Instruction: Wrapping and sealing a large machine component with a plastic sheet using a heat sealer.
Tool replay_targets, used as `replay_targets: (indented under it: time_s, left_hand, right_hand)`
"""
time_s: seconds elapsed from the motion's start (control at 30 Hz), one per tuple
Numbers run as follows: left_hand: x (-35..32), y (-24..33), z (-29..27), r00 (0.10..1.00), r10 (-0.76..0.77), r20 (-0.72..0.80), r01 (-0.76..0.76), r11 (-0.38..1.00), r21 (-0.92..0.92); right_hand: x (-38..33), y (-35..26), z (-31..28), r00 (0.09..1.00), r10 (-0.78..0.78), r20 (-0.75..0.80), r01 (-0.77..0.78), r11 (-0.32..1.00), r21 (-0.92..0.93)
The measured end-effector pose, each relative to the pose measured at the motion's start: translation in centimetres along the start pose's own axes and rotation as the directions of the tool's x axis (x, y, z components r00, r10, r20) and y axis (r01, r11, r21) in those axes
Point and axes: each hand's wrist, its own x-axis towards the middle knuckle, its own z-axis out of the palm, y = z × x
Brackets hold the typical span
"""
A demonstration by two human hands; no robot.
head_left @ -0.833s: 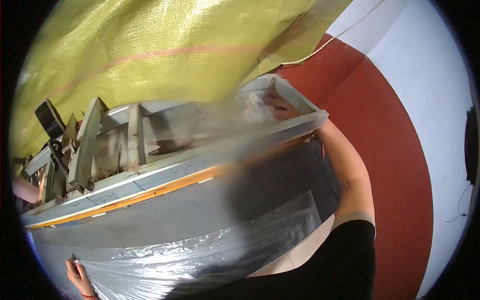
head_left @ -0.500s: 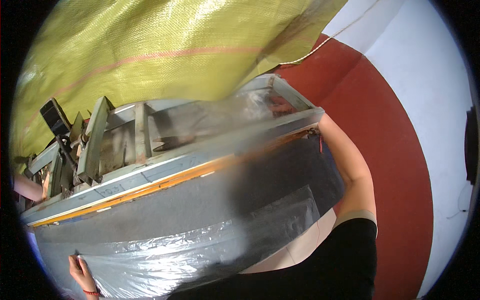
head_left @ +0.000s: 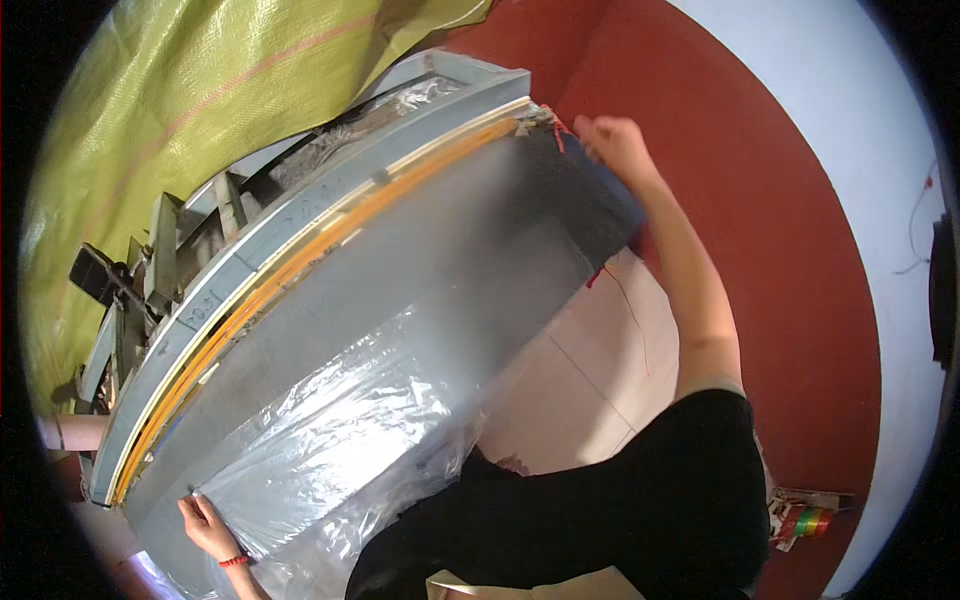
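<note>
A wide dark grey cloth-like sheet [head_left: 370, 260] stretches along a long grey beam [head_left: 260, 235] edged with an orange strip [head_left: 300, 245]. Clear plastic film [head_left: 350, 400] lies over the near part of the sheet, wrinkled and shining. At the lower left my left hand [head_left: 207, 525], with a red bracelet on its wrist, is closed on the film's corner. My right hand [head_left: 615, 145] is raised just beyond the sheet's far right corner, beside some red threads [head_left: 556, 130]. Its fingers look partly curled but are blurred, so whether it holds anything is unclear.
Behind the beam stand metal crosspieces [head_left: 162, 250] and a dark phone-like device [head_left: 95, 275]. A yellow woven tarp [head_left: 200, 100] hangs over the back. Pale floor tiles [head_left: 570, 390] show on the near right, with a red-and-white wall [head_left: 770, 250] beyond and a multicoloured bundle [head_left: 805, 522] below.
My right hand has come out from behind the beam's right end to the outside of the corner. My left hand keeps hold of the film. The view has turned, tilting the beam more steeply.
</note>
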Motion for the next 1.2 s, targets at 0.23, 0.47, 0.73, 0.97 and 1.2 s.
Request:
replay_targets:
  time_s: [0.23, 0.47, 0.73, 0.97, 1.2]
  left_hand:
    - [-0.3, -0.1, -0.3, 0.998, 0.057, -0.040, -0.056, 0.997, 0.046]
    - [-0.6, 0.3, -0.8, 0.994, 0.072, -0.081, -0.069, 0.997, 0.043]
    - [-1.3, 0.8, -1.6, 0.991, 0.106, -0.076, -0.104, 0.994, 0.023]
    - [-1.3, 0.8, -3.2, 0.987, 0.160, -0.009, -0.160, 0.987, 0.010]
    - [-2.2, -2.9, -9.3, 0.730, 0.254, 0.634, -0.142, 0.964, -0.223]
  right_hand:
    - [-14.2, 2.6, 1.1, 0.983, -0.016, 0.186, 0.049, 0.984, -0.171]
    - [-15.5, 2.2, 4.1, 0.983, -0.056, 0.175, 0.080, 0.988, -0.129]
    - [-14.6, 0.0, 6.9, 0.980, 0.024, -0.196, -0.078, 0.960, -0.270]
    - [-15.2, -0.6, 9.0, 0.914, -0.061, -0.402, -0.128, 0.895, -0.428]
    - [-15.1, -0.1, 10.7, 0.902, -0.155, -0.402, -0.081, 0.856, -0.511]
